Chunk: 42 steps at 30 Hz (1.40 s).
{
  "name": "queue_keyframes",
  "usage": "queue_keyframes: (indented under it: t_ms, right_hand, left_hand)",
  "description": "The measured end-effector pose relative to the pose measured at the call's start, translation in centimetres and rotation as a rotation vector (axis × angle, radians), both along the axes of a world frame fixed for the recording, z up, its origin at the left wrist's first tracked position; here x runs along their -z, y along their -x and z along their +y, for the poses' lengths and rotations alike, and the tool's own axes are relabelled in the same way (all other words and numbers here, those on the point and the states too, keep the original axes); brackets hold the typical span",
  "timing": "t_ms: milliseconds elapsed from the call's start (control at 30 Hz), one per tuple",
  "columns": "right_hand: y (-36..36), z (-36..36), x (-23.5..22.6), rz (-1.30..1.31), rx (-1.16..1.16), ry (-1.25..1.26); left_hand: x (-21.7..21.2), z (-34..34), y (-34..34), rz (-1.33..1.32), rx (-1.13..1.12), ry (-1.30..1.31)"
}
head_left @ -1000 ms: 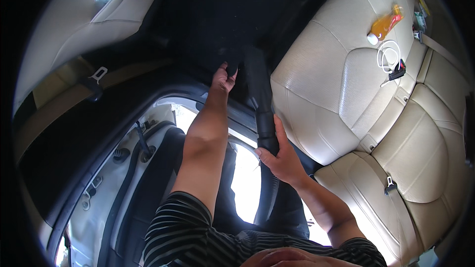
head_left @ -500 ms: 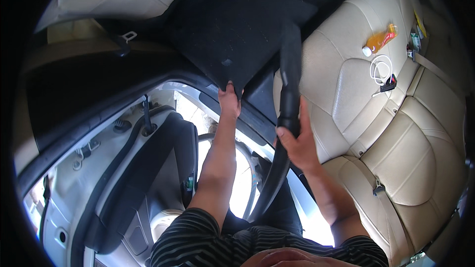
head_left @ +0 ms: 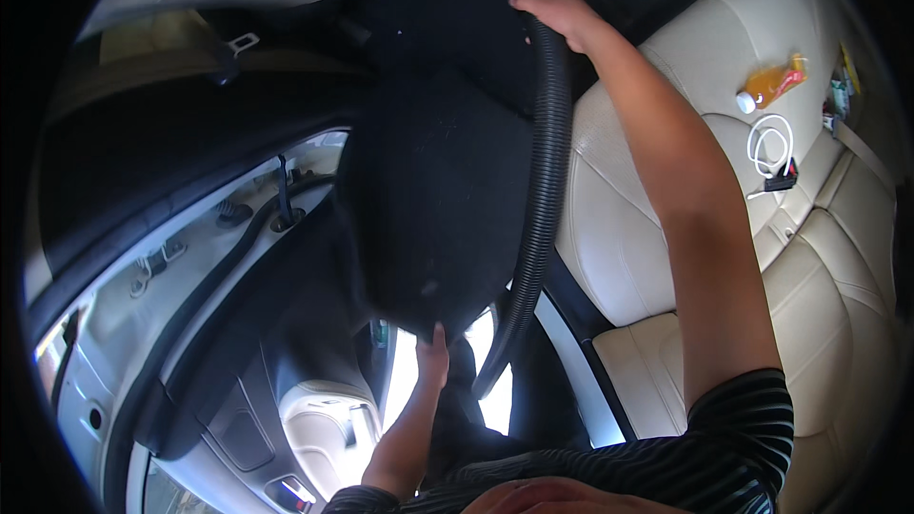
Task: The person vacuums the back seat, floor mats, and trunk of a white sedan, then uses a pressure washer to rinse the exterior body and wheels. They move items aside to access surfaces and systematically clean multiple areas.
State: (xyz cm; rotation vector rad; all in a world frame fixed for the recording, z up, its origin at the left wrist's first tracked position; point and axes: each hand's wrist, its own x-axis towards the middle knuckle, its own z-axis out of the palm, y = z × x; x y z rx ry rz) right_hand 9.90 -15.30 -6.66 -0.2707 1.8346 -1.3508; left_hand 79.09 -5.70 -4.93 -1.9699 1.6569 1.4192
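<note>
A black car floor mat (head_left: 428, 200) stretches from the footwell out toward me, its near end lifted over the door sill. My left hand (head_left: 433, 362) is closed on that near edge, thumb on top. Farther off, my right hand (head_left: 564, 17) grips the upper end of a black ribbed vacuum hose (head_left: 546, 143) above the dark footwell carpet. The hose runs down along the right side of the mat toward my legs. Its nozzle is hidden in the dark beyond my right hand.
To the right is a beige rear seat (head_left: 628, 190) with an orange drink bottle (head_left: 773, 86), a coiled white cable (head_left: 769, 143) and a small black device (head_left: 782, 176). On the left stands the open car door (head_left: 219, 362). A seat-belt buckle tongue (head_left: 245, 42) hangs at the upper left.
My left hand has pulled the mat's near end back toward me, out over the sill. My right hand has moved forward with the hose, deep into the footwell.
</note>
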Motion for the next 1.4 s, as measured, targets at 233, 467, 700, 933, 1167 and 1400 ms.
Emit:
queue_keyframes:
  t_ms: [233,467,700,933,1167,1400]
  right_hand:
    - [-2.5,-9.2,10.3,0.625,-0.785,-0.243]
    - [9.2,-18.9,15.8,0.682,-0.210,-0.272]
    - [6.9,-24.6,15.2,0.753,-0.655,-0.262]
    - [4.0,-22.0,11.7,0.622,-0.468,-0.276]
    - [0.7,-13.4,12.9,0.424,-0.241,-0.320]
    - [-1.4,-5.8,13.9,0.148,0.434,-0.565]
  left_hand:
    - [-10.5,5.0,-15.7,-0.682,0.723,-0.157]
    - [-10.0,7.5,-18.3,-0.794,0.595,-0.230]
    - [-10.2,6.1,-20.7,-1.013,0.528,-0.508]
    - [-11.7,3.1,-18.9,-1.037,0.658,-0.670]
    - [-10.7,3.5,-20.1,-0.910,0.765,-0.658]
    - [-11.1,3.7,-20.5,-0.841,0.767,-0.595]
